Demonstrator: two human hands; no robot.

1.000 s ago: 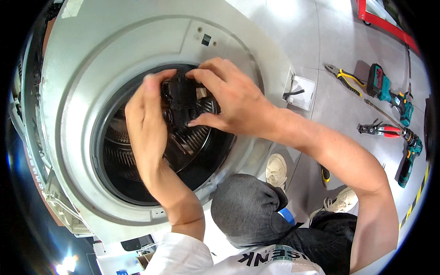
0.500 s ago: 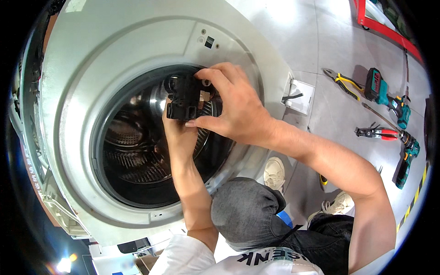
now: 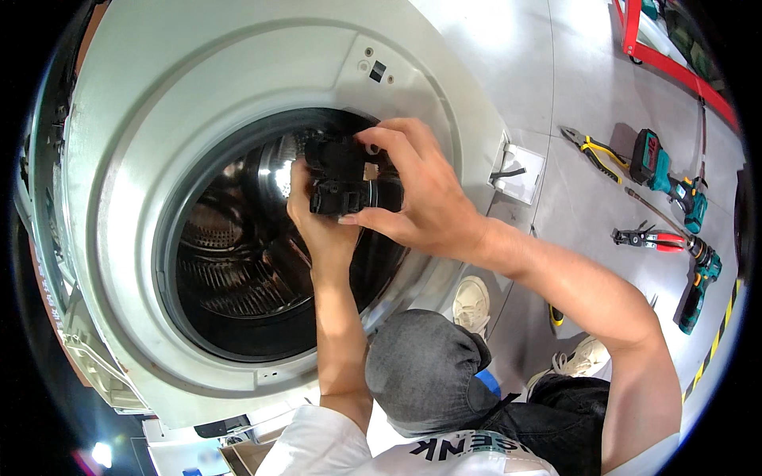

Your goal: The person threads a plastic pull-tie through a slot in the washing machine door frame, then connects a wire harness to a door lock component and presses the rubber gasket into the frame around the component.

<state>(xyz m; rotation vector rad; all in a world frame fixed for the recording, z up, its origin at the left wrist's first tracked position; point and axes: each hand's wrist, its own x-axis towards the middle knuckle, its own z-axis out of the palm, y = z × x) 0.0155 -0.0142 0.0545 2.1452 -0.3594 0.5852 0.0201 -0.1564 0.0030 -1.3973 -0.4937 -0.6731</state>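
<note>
My left hand (image 3: 324, 232) grips a black drain pump (image 3: 340, 163) from below and behind, and most of its fingers are hidden by it. On the pump's right side my right hand (image 3: 435, 194) is closed round it, thumb at the lower edge and fingertips at the upper edge. A copper-coloured bit shows between the pump and my right palm. Both hands hold the pump in front of the round door opening of a washing machine (image 3: 119, 238). Behind it the metal drum (image 3: 230, 262) is visible inside the dark rubber seal (image 3: 171, 293).
On the grey floor to the right lie pliers with yellow-black handles (image 3: 595, 155), two teal cordless drills (image 3: 655, 159) and red-handled pliers (image 3: 649, 238). A small open flap (image 3: 524, 170) projects from the machine's corner. A red frame (image 3: 675, 63) stands at the far right.
The pump has turned slightly in my hands and sits a little further right and lower in view. Both hands keep their hold, and the view has shifted slightly.
</note>
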